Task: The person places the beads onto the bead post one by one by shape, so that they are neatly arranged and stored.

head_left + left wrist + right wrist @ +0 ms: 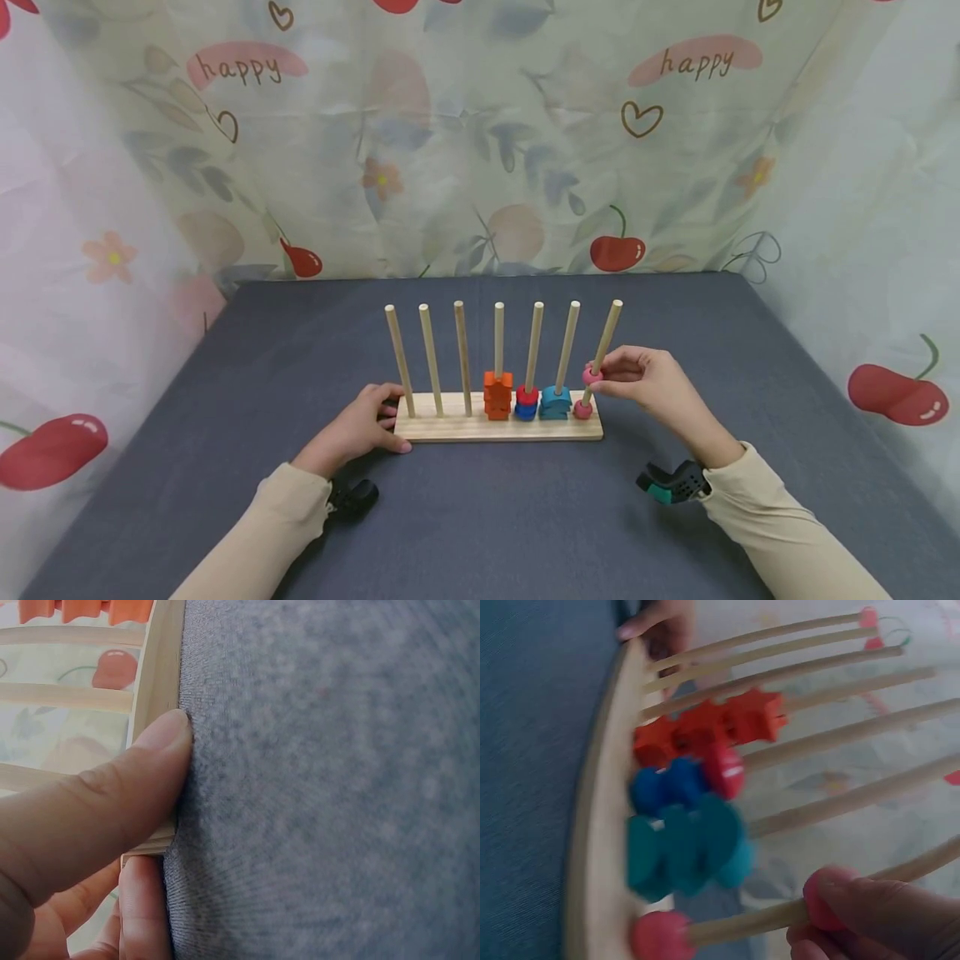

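Right hand (652, 385) pinches a pink bead (592, 376) partway down the rightmost peg (604, 337) — probably tilted. Left hand (358, 427) grips the wooden base (450, 428)'s left end — a slip could tip it.

The left hand (358, 427) lies low, its thumb (112, 787) stretched flat and its fingers bent beyond it. The right hand (651, 385) is raised higher, its fingertips (870, 915) pinched together, wrist bent back toward the sleeve.
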### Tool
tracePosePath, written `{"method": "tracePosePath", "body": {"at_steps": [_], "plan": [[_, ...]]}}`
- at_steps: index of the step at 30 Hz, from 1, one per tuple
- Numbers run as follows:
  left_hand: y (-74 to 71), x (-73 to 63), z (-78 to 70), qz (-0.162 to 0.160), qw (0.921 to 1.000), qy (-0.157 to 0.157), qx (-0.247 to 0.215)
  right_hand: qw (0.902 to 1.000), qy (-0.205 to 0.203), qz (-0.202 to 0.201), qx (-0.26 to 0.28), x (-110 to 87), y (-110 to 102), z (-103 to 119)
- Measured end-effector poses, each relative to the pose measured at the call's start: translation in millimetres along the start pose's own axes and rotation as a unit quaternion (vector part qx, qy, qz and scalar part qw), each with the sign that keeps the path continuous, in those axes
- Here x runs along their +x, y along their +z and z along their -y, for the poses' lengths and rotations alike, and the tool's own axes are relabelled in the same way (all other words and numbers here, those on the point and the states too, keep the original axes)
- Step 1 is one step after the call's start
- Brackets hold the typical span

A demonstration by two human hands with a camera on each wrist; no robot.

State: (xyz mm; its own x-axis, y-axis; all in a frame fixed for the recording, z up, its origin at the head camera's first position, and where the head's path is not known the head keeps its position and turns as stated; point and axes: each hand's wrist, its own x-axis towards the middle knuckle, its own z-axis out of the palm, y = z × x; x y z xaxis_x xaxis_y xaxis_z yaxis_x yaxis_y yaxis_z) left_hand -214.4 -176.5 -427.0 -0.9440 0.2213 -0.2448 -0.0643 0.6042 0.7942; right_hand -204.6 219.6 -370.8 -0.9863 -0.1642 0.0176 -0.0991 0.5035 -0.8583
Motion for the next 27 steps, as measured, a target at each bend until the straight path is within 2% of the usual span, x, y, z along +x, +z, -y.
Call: {"method": "tracePosePath", "body": {"at_steps": [4,9,22,27], "plan": [[0.5,-0.4,-0.6,0.001,1.0,-0.001,0.0,0.9988,-0.006,0.029,-0.038,4.2,11,-19],[0.5,0.3,-0.1,0.001,1.0,0.002,0.001,0.9987,0.001,0.046,-0.024,6.8,19,-35],[-0.9,0.0,0.7,0.001,0.9999,0.01,-0.003,0.9987,0.012,0.049,0.01,6.7,22,-39],[-1.4,-0.3,1.2,0.004,0.9999,0.013,-0.007,0.9989,-0.002,0.045,0.01,5.4,23,-38]]}}
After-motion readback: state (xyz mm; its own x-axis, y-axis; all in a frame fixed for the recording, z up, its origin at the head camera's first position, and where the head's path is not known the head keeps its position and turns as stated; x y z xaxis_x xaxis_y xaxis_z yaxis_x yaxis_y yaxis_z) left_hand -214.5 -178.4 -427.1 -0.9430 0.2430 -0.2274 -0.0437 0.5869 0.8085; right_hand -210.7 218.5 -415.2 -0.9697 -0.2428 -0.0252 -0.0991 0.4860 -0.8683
